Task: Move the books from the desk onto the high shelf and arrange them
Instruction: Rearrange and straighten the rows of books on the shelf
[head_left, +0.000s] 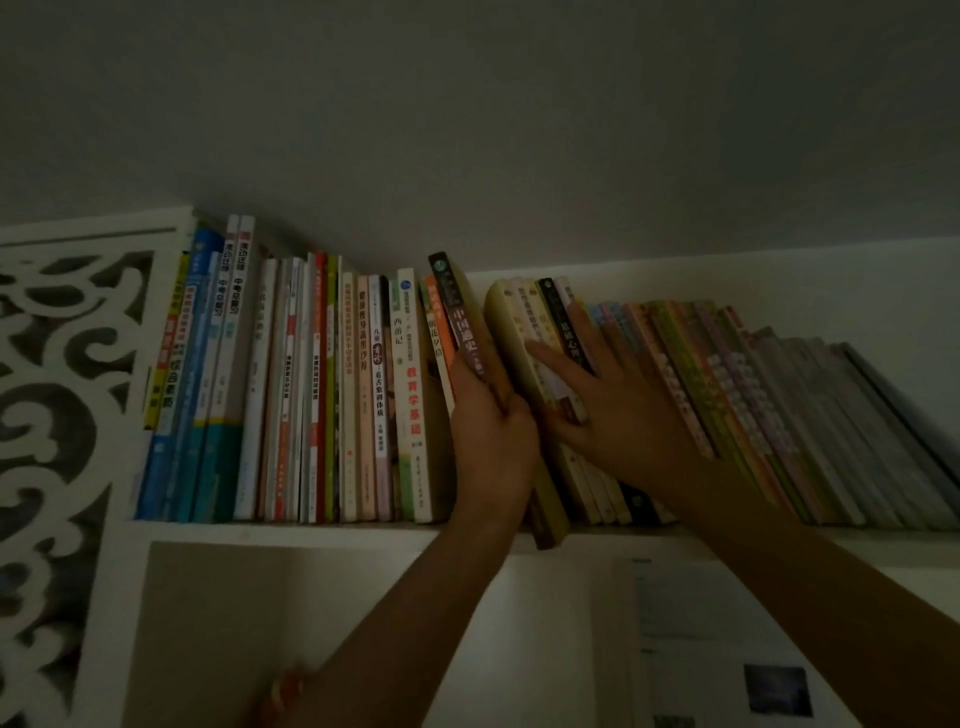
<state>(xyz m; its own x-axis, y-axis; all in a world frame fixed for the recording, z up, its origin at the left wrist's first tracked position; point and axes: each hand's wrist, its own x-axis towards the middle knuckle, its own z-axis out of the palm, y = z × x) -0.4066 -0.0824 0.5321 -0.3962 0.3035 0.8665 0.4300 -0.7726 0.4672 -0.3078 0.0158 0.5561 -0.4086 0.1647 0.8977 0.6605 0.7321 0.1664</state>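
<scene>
From the head view, looking up, the high shelf (322, 531) is already packed with books. On the left, a row of books (291, 395) stands up straight. On the right, another row of leaning books (753, 410) tips over to the left, like dominoes about to fall.

In the middle, the left hand (491, 441) has its fingers (519, 410) wrapped round a dark book (457, 317) with a red spine. The book is tilted and only partly in the gap — its bottom corner sticks out near the front edge of the shelf. The right hand (618, 410) is spread flat, not gripping anything. It presses on the spines of the leaning books, touching the pale yellow book (506, 332) just beside the gap, and holds them back.

What could go wrong? I think the biggest worry is the leaning row. If the flat hand lets go too soon, those books could flop left and close the gap, or squash the fingers holding the dark book. The dark book could also slip, because it hangs over the edge — then it may drop down past the shelf. Pushing too hard might bump the straight books on the left too. It is dim up here, so the gap is hard to see well.
</scene>
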